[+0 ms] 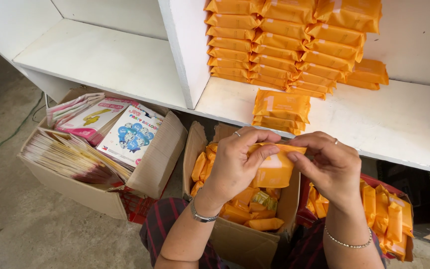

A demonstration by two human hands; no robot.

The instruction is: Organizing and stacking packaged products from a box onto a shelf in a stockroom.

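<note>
packet in hand: orange flat packet (274, 169), held over the open carton, just below the shelf edge
left hand (237, 162): fingers pinched on the packet's left end, thumb on top
right hand (332, 167): fingertips gripping the packet's right end
carton below (245, 244): cardboard, partly full of loose orange packets
shelf (399, 119): white; tall orange stacks (289, 45) at the back, short pile (280, 110) at the front edge
done: many packets look shelved
left: carton packets, plus more in a red bin (389, 214) on the right
side box (155, 164): booklets and balloon packs, untouched
</note>
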